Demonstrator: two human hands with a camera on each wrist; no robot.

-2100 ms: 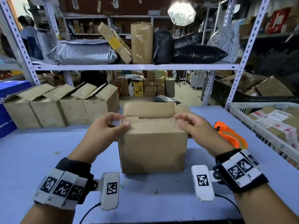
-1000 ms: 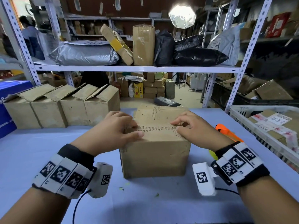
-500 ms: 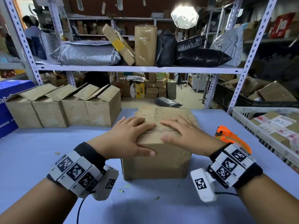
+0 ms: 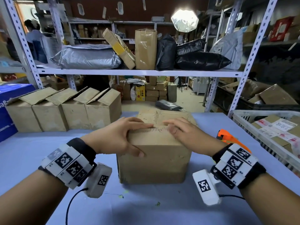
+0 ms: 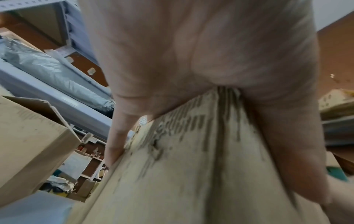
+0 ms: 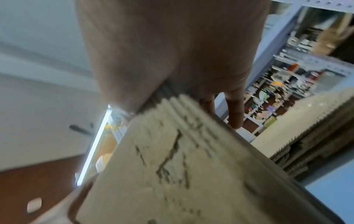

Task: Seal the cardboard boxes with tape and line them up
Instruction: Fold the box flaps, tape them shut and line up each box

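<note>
A brown cardboard box (image 4: pixel 154 161) stands in the middle of the blue table (image 4: pixel 32 151), its top flaps folded down flat. My left hand (image 4: pixel 123 135) lies flat on the left half of the top, fingers straight along the seam and thumb down the front face. My right hand (image 4: pixel 180 132) presses flat on the right half. In the left wrist view the left hand (image 5: pixel 191 60) rests on the box (image 5: pixel 191 166); the right wrist view has the right hand (image 6: pixel 172 53) on the flap (image 6: pixel 172 166). An orange tape dispenser (image 4: pixel 230 140) lies right of the box, behind my right wrist.
A row of several cardboard boxes (image 4: pixel 65 111) with raised flaps stands at the back left, beside a blue carton (image 4: pixel 8 108). A white crate (image 4: pixel 243 120) of labelled parcels sits at the right edge. Metal shelving (image 4: pixel 138 72) with bags and parcels rises behind the table.
The far flap was folded down and both hands slid inward from the box's sides onto the closed top, flattening along the seam. The box has stayed in place.
</note>
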